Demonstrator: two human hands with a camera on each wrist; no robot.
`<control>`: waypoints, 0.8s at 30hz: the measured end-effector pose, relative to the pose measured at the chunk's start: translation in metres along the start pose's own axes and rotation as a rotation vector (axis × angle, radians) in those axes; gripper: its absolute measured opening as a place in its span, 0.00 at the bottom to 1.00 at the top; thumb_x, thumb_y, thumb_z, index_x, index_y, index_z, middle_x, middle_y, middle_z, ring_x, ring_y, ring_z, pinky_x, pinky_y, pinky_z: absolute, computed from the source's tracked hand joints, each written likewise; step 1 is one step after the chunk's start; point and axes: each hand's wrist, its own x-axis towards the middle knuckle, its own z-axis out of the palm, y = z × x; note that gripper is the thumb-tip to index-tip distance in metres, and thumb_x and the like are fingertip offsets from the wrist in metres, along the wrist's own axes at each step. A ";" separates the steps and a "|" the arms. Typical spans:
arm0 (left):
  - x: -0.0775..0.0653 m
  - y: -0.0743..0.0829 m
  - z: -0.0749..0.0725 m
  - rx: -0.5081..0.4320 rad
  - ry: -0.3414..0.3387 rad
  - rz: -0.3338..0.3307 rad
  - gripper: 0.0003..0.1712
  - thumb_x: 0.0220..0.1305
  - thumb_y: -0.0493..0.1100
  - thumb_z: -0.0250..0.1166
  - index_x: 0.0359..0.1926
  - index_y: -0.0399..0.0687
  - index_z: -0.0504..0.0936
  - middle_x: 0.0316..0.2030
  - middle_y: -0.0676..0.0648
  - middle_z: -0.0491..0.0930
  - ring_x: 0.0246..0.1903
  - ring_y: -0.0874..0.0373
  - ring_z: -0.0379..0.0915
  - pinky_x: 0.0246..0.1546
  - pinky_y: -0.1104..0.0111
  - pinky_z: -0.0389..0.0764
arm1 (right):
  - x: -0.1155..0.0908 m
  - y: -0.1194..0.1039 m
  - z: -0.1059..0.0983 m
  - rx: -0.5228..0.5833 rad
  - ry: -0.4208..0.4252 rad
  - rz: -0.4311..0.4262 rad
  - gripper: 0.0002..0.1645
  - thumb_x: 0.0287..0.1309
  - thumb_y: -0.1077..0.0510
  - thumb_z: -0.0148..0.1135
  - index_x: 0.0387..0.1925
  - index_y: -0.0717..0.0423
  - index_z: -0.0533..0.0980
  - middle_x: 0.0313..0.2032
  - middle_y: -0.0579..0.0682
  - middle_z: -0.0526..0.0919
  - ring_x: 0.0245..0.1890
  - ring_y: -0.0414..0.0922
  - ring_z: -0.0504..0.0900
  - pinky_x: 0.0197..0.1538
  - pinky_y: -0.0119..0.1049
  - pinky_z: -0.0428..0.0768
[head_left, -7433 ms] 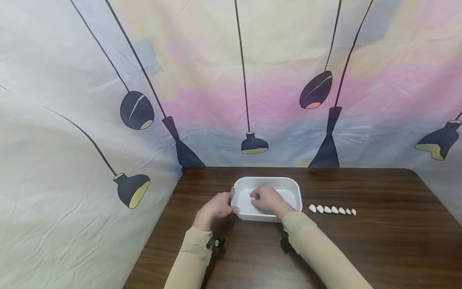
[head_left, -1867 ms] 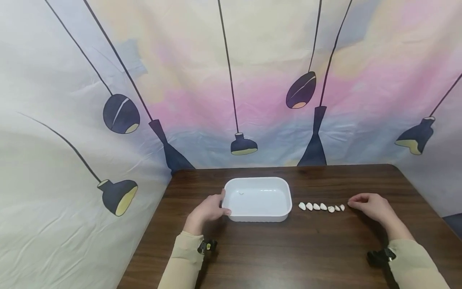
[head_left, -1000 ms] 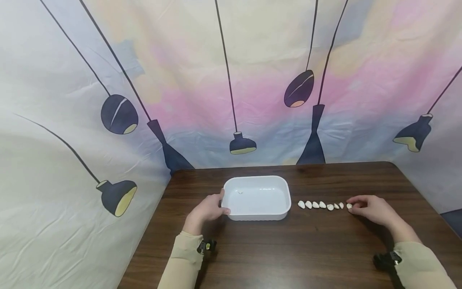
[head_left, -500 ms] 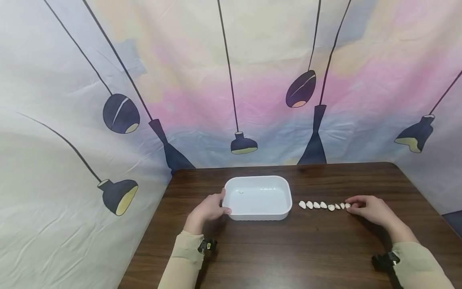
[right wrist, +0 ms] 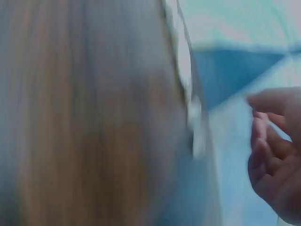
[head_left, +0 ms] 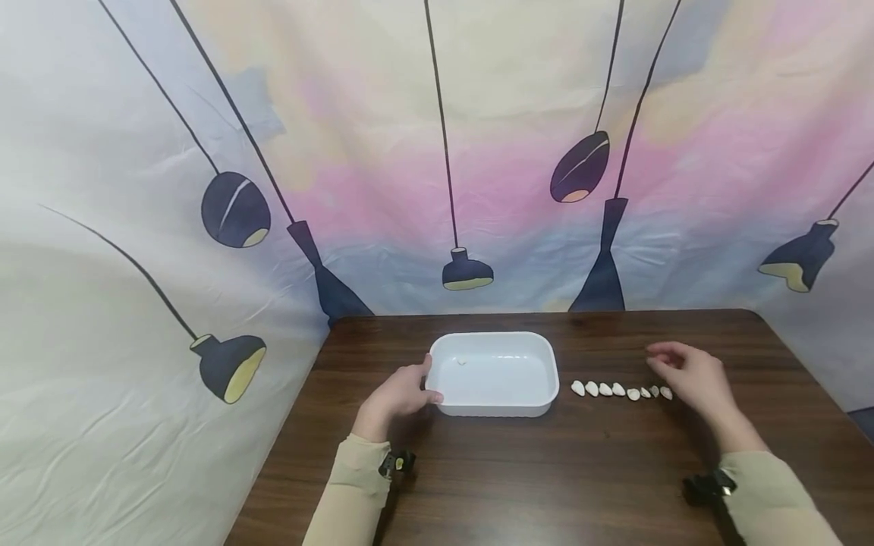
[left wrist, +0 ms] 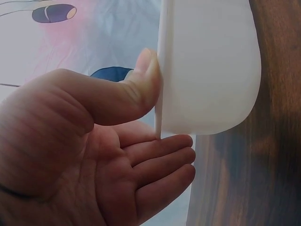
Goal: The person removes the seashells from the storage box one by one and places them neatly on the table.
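Note:
My left hand (head_left: 398, 393) holds the left end of a white rectangular tray (head_left: 497, 410); in the left wrist view its thumb (left wrist: 146, 75) presses the rim while the other fingers lie out past the corner. Inside the tray, toward the back left, sits one small whitish piece (head_left: 461, 362), likely a shell. To the right of the tray several small white shells (head_left: 605, 389) form a row on the table. My right hand (head_left: 693, 377) hovers above the row's right end, fingers loosely bent and nothing seen between them. The right wrist view is blurred, with the shell row (right wrist: 184, 66) smeared.
The dark wood-grain table (head_left: 519, 478) carries the tray and the shells. Behind it hangs a pastel cloth (head_left: 382, 152) printed with dark lamps, close to the table's back edge. A small camera is strapped to each wrist.
The right hand took a shell out of the tray, set it at the row's right end, slid it closer, let go and rose up and left. The left hand keeps its hold on the tray.

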 end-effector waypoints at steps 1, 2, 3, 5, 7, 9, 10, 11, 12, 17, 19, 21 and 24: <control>0.000 0.000 0.000 0.006 0.002 0.007 0.52 0.69 0.47 0.75 0.82 0.30 0.56 0.74 0.31 0.70 0.72 0.37 0.70 0.70 0.45 0.71 | 0.005 -0.014 0.008 0.022 0.038 -0.038 0.13 0.69 0.55 0.72 0.49 0.58 0.88 0.37 0.52 0.90 0.33 0.41 0.80 0.35 0.38 0.76; 0.001 -0.001 0.000 0.010 0.003 0.012 0.52 0.69 0.47 0.75 0.82 0.29 0.56 0.73 0.30 0.70 0.71 0.37 0.70 0.70 0.45 0.72 | 0.011 -0.029 0.017 0.054 0.053 -0.070 0.12 0.69 0.55 0.72 0.49 0.56 0.89 0.38 0.52 0.91 0.33 0.40 0.81 0.35 0.36 0.76; 0.000 -0.001 -0.001 0.010 0.002 0.011 0.52 0.69 0.47 0.75 0.82 0.30 0.56 0.73 0.31 0.70 0.71 0.37 0.70 0.70 0.46 0.72 | 0.017 -0.046 0.027 0.097 0.045 -0.098 0.11 0.69 0.55 0.72 0.49 0.55 0.89 0.39 0.51 0.91 0.33 0.40 0.81 0.36 0.35 0.76; 0.001 -0.001 0.000 0.014 -0.002 0.017 0.52 0.70 0.47 0.75 0.82 0.30 0.56 0.73 0.31 0.70 0.71 0.38 0.70 0.70 0.46 0.72 | 0.027 -0.081 0.047 0.177 -0.013 -0.151 0.10 0.69 0.56 0.72 0.49 0.54 0.90 0.42 0.50 0.92 0.36 0.40 0.82 0.40 0.35 0.78; 0.001 -0.002 0.000 0.016 -0.006 0.019 0.52 0.70 0.47 0.75 0.82 0.30 0.56 0.73 0.31 0.70 0.72 0.38 0.70 0.71 0.46 0.71 | 0.037 -0.117 0.071 0.246 -0.119 -0.219 0.10 0.69 0.58 0.72 0.49 0.55 0.90 0.43 0.50 0.92 0.39 0.41 0.84 0.43 0.37 0.81; 0.002 -0.003 0.001 0.011 -0.008 0.019 0.52 0.69 0.47 0.75 0.82 0.30 0.56 0.74 0.31 0.70 0.72 0.38 0.69 0.71 0.45 0.71 | 0.046 -0.148 0.096 0.260 -0.249 -0.275 0.11 0.68 0.59 0.71 0.49 0.57 0.90 0.42 0.49 0.91 0.40 0.43 0.85 0.44 0.39 0.82; 0.002 -0.003 0.001 0.007 -0.005 0.016 0.52 0.69 0.47 0.75 0.82 0.30 0.57 0.74 0.31 0.70 0.72 0.38 0.69 0.71 0.45 0.70 | 0.051 -0.161 0.110 0.247 -0.309 -0.307 0.11 0.67 0.60 0.71 0.49 0.58 0.89 0.42 0.49 0.91 0.40 0.43 0.86 0.45 0.39 0.83; 0.002 -0.003 0.001 0.003 -0.002 0.011 0.52 0.69 0.47 0.75 0.82 0.30 0.57 0.74 0.31 0.70 0.72 0.38 0.69 0.71 0.45 0.70 | 0.055 -0.172 0.124 0.226 -0.361 -0.335 0.11 0.67 0.61 0.71 0.49 0.59 0.89 0.41 0.49 0.91 0.40 0.43 0.86 0.44 0.39 0.83; 0.002 -0.004 0.001 0.001 0.000 0.006 0.52 0.69 0.47 0.75 0.82 0.31 0.57 0.74 0.31 0.70 0.72 0.38 0.70 0.71 0.44 0.70 | 0.059 -0.182 0.137 0.197 -0.407 -0.356 0.12 0.66 0.62 0.71 0.48 0.60 0.89 0.41 0.49 0.91 0.39 0.43 0.86 0.45 0.39 0.84; 0.000 -0.004 0.002 0.002 -0.009 0.006 0.51 0.69 0.48 0.75 0.81 0.31 0.58 0.73 0.30 0.71 0.71 0.38 0.71 0.71 0.45 0.71 | 0.071 -0.208 0.186 0.054 -0.480 -0.355 0.14 0.62 0.65 0.72 0.50 0.61 0.89 0.45 0.52 0.92 0.44 0.47 0.87 0.52 0.43 0.85; 0.000 -0.004 0.002 0.008 -0.012 0.022 0.51 0.69 0.47 0.75 0.81 0.30 0.58 0.72 0.30 0.71 0.71 0.38 0.71 0.70 0.45 0.71 | 0.072 -0.213 0.196 0.009 -0.483 -0.343 0.16 0.61 0.67 0.72 0.51 0.61 0.88 0.48 0.54 0.91 0.50 0.51 0.88 0.58 0.47 0.84; 0.001 -0.005 0.002 0.015 -0.010 0.034 0.51 0.69 0.47 0.75 0.81 0.30 0.58 0.72 0.30 0.72 0.71 0.38 0.71 0.70 0.46 0.72 | 0.071 -0.216 0.202 -0.026 -0.489 -0.323 0.18 0.60 0.68 0.71 0.53 0.62 0.88 0.51 0.56 0.90 0.56 0.55 0.86 0.63 0.50 0.81; 0.002 -0.004 0.000 0.018 -0.004 0.038 0.51 0.70 0.47 0.75 0.81 0.30 0.59 0.72 0.30 0.72 0.70 0.38 0.71 0.70 0.46 0.72 | 0.070 -0.217 0.206 -0.072 -0.504 -0.299 0.20 0.62 0.67 0.71 0.56 0.61 0.87 0.55 0.57 0.88 0.63 0.57 0.82 0.70 0.51 0.76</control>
